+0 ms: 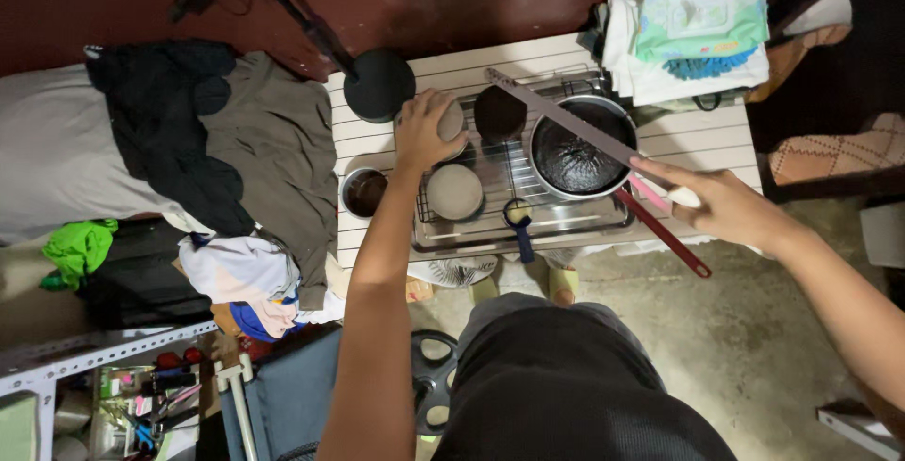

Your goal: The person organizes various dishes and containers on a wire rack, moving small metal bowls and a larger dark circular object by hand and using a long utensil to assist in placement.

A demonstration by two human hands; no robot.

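Note:
My left hand [422, 131] reaches over the white slatted table [702, 140] and grips a small round cup [451, 122] on the wire rack [500, 173]. My right hand [731, 205] holds a long knife [566, 117] by its pink-and-white handle; the blade lies across the top of the dark pot [577, 152] and points to the upper left. A pale round lid or bowl [455, 191] sits just below my left hand on the rack. A dark round cup [499, 112] stands beside the one I grip.
A metal cup of dark liquid [364, 192] stands left of the rack. A blue-handled scoop [518, 221], a red pan handle [665, 235], a black round lid [379, 84], folded cloths [702, 32] at the table's far right, and clothes piled [217, 140] to the left.

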